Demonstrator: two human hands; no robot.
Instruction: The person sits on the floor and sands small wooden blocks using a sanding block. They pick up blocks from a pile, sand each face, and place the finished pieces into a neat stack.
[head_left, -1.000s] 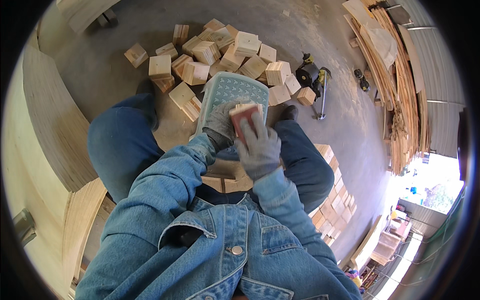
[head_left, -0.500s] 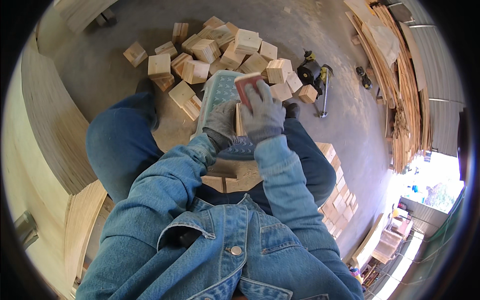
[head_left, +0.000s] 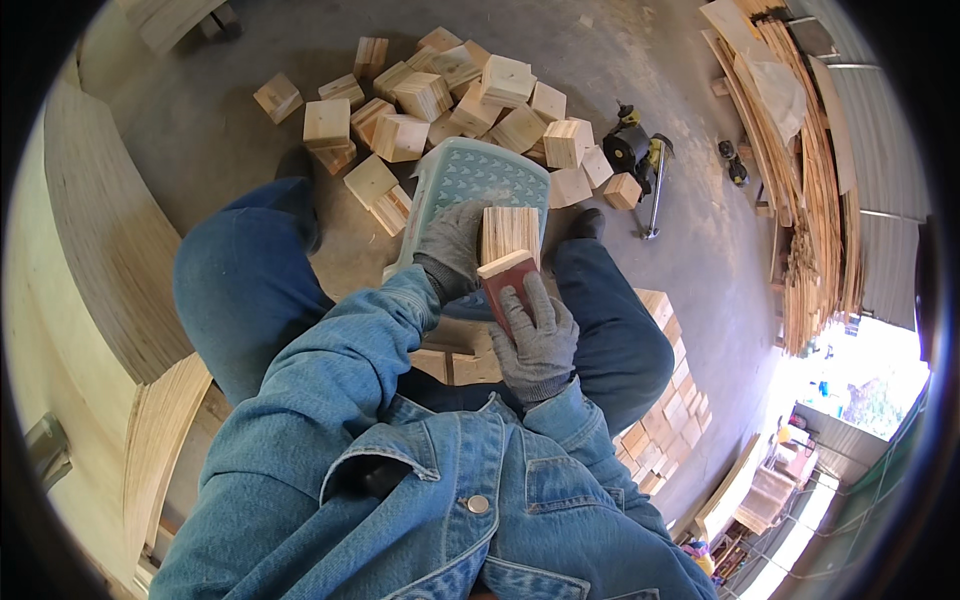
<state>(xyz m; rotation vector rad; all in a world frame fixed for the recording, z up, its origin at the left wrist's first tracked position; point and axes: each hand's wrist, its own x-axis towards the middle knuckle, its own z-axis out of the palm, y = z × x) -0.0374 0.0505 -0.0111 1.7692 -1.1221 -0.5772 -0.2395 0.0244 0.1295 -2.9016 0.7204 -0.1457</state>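
My left hand [head_left: 452, 247], in a grey knit glove, is closed on the side of a layered wooden block [head_left: 511, 235]. This block rests on a pale teal plastic stool [head_left: 480, 166] with a patterned top, between my knees. In my gloved right hand [head_left: 541, 340] is a sanding block [head_left: 511, 283], a piece of wood with a reddish-brown face. It lies at the near edge of the wooden block and overlaps it in view; whether the two touch, I cannot tell. Fingers of the right hand spread over the reddish face.
Beyond the stool, many loose wooden blocks [head_left: 400, 137] lie heaped on the concrete floor. Right of them are a black and yellow power tool [head_left: 626, 146] and a metal-shafted tool [head_left: 655, 190]. Blocks [head_left: 665, 415] stand packed beside my right leg. Long boards [head_left: 800, 170] are piled far right.
My right hand has drawn back toward me with the sanding block, from the stool's far part to the near edge of the wooden block. The left hand keeps its hold.
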